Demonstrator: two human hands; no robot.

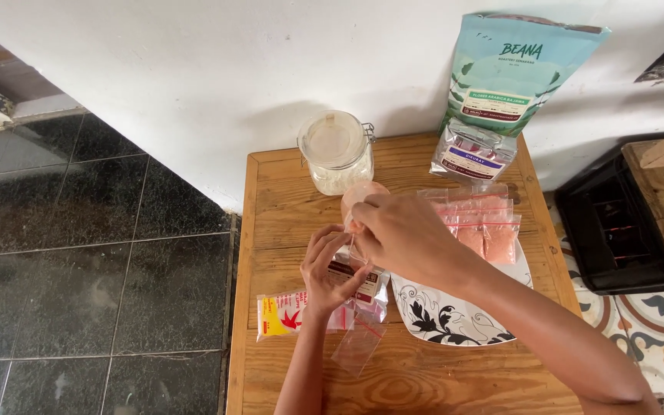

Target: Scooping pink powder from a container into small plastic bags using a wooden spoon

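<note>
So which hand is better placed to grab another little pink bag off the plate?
Probably the right hand. It hovers just beside the pink powder bags on the patterned plate, on its own side. The left hand is lower, pinching a small clear bag, so it is busy.

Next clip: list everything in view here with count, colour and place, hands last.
Wooden table: one, light brown, centre, against the white wall.
Glass jar: one, clear with white contents, lid shut, back left of table.
Large pouch: one, pale blue-green, upright against wall, back right.
Small foil packet: one, silver, leaning before the pouch.
Filled zip bags: several, clear with pink powder, stacked on the plate.
Plate: one, white with black floral pattern, right of centre.
Yellow-and-white packet: one, front left.
Empty zip bags: a few, clear, front centre.
Left hand: holds a small zip bag.
Right hand: holds a pink cup, tilted.
</note>
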